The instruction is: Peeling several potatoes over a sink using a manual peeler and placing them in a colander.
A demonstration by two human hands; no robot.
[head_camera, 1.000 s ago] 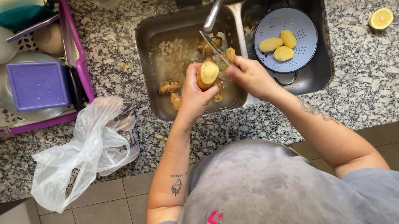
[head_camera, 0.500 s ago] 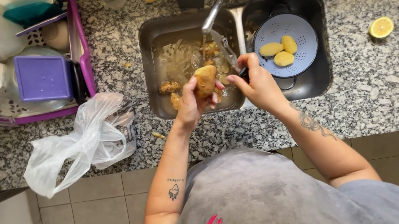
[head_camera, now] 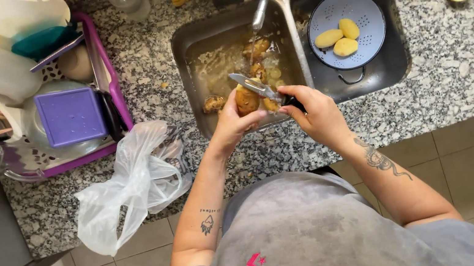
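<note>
Two hands work over the left sink basin (head_camera: 187, 41) near the tabletop's front edge: left hand (head_camera: 234, 124) fingers cup a firm, wet, likely slippery potato (head_camera: 247, 101), right hand (head_camera: 314, 113) fingers clamp a knife (head_camera: 252, 84).

A single view looks straight down from above the person's head, taking in their shoulders and both forearms at the bottom of the frame. It faces the tabletop (head_camera: 461, 58) and sink (head_camera: 199, 39) from fairly high, with floor tiles at the lower edges.
</note>
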